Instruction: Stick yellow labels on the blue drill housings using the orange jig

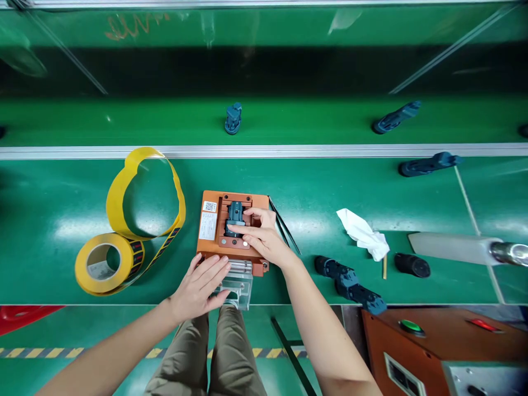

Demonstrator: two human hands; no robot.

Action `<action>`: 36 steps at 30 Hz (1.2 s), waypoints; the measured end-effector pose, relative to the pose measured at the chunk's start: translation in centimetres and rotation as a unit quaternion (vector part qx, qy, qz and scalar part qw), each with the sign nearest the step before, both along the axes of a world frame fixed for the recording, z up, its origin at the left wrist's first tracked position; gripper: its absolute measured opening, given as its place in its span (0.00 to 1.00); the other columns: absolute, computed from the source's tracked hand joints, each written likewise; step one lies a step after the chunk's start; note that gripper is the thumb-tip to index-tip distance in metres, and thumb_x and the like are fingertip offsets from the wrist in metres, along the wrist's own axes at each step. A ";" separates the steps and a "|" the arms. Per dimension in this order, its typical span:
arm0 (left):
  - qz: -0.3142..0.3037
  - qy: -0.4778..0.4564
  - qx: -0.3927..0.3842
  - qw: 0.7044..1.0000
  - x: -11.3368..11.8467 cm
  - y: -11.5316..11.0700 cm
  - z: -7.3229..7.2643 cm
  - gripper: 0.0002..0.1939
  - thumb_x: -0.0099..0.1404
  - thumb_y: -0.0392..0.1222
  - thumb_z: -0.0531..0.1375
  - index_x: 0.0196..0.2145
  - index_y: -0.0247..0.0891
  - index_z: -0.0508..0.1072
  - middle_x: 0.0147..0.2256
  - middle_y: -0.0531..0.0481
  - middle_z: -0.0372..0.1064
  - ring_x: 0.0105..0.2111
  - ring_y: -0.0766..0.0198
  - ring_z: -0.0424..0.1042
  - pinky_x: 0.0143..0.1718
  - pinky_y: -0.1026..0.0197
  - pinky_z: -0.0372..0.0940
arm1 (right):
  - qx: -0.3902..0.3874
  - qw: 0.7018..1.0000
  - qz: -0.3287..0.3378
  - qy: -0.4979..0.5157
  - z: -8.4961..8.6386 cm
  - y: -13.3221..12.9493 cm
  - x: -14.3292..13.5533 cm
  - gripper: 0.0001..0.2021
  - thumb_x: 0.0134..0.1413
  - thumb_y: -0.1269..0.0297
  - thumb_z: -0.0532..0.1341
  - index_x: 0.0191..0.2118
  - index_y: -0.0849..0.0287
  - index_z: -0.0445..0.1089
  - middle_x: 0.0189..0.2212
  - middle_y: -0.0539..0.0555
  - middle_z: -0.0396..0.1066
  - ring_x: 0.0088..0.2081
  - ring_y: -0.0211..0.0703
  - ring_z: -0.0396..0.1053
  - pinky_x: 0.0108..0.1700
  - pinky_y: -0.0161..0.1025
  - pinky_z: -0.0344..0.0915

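Note:
An orange fixture (212, 247) lies on the green bench, with a dark blue part (235, 213) seated in its recess. My right hand (264, 234) rests over the fixture's right side, its index finger stretched across the blue part and its fingers apart. At the fixture's lower left edge my left hand (202, 286) lies flat with spread fingers, beside the clear hinged cover (243, 289), which hangs toward me over the bench edge. Black tweezers (284, 224) lie at the right of the fixture, partly behind my right hand.
A yellow label roll (98, 264) with a looped strip stands left. On the right are dark blue parts (350, 283), a white tissue (363, 233), a black cylinder (411, 265) and a pale tool (454, 247). More blue parts stand beyond the metal rail (289, 151).

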State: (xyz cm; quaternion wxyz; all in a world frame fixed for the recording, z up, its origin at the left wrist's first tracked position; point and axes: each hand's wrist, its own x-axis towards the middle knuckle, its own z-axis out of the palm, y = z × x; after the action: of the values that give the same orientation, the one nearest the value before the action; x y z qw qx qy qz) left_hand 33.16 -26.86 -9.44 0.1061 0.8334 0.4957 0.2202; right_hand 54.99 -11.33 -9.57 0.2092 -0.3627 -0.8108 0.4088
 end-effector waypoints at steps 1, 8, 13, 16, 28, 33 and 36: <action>0.001 0.001 -0.002 1.000 0.0 0.0 0.0 0.39 0.66 0.41 0.62 0.70 0.39 0.52 0.56 0.41 0.72 0.58 0.52 0.69 0.70 0.45 0.42 | -0.002 1.000 0.008 0.001 0.0 0.1 0.0 0.16 0.68 0.53 0.52 0.54 0.35 0.73 0.55 0.54 0.58 0.56 0.53 0.56 0.61 0.57 0.55; 0.002 -0.005 -0.007 1.000 -0.2 0.0 -0.3 0.38 0.65 0.42 0.63 0.69 0.40 0.53 0.55 0.42 0.73 0.58 0.53 0.70 0.70 0.47 0.42 | -0.029 0.999 0.003 0.033 0.1 0.1 0.3 0.17 0.67 0.52 0.53 0.54 0.41 0.75 0.53 0.56 0.59 0.57 0.53 0.57 0.62 0.56 0.56; 0.002 -0.019 -0.017 1.000 -0.2 0.1 0.1 0.40 0.65 0.41 0.63 0.70 0.41 0.52 0.55 0.42 0.73 0.58 0.53 0.70 0.70 0.45 0.41 | -0.032 0.983 -0.178 0.044 1.0 0.1 -0.6 0.15 0.65 0.53 0.57 0.51 0.51 0.73 0.45 0.57 0.65 0.52 0.52 0.63 0.57 0.55 0.63; 0.001 -0.024 -0.035 0.999 -0.3 0.4 0.6 0.35 0.66 0.39 0.62 0.68 0.42 0.56 0.55 0.41 0.73 0.58 0.53 0.70 0.70 0.41 0.41 | -0.003 0.984 -0.175 -0.015 1.2 0.0 -1.9 0.17 0.54 0.47 0.66 0.42 0.55 0.72 0.42 0.58 0.67 0.48 0.57 0.63 0.51 0.55 0.66; 0.288 -0.616 -0.339 0.650 2.3 5.0 10.1 0.21 0.67 0.50 0.62 0.56 0.44 0.72 0.57 0.41 0.71 0.55 0.50 0.72 0.54 0.44 0.68 | -0.076 0.979 -0.171 0.085 9.8 -4.7 -2.9 0.20 0.49 0.56 0.70 0.45 0.54 0.65 0.43 0.55 0.71 0.43 0.49 0.72 0.45 0.47 0.72; 0.261 -0.741 -0.376 0.491 3.3 5.5 15.8 0.24 0.59 0.47 0.70 0.51 0.38 0.75 0.50 0.41 0.76 0.47 0.52 0.76 0.50 0.49 0.71 | -0.103 0.962 -0.183 0.177 15.4 -7.3 -2.8 0.20 0.55 0.55 0.67 0.52 0.52 0.69 0.52 0.59 0.70 0.52 0.52 0.72 0.52 0.49 0.72; 0.250 -0.744 -0.355 0.508 3.6 4.7 19.0 0.25 0.58 0.48 0.71 0.51 0.37 0.75 0.49 0.40 0.76 0.47 0.52 0.76 0.51 0.47 0.71 | -0.113 0.950 -0.186 0.226 18.5 -8.1 -2.4 0.14 0.62 0.58 0.62 0.51 0.51 0.73 0.52 0.60 0.71 0.53 0.51 0.71 0.54 0.50 0.72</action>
State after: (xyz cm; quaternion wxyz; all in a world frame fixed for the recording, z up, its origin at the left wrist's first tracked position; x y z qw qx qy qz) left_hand 36.77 -22.17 9.59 0.6636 0.0980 0.4595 0.5822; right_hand 52.56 -19.41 8.89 0.4165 -0.4266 -0.6090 0.5232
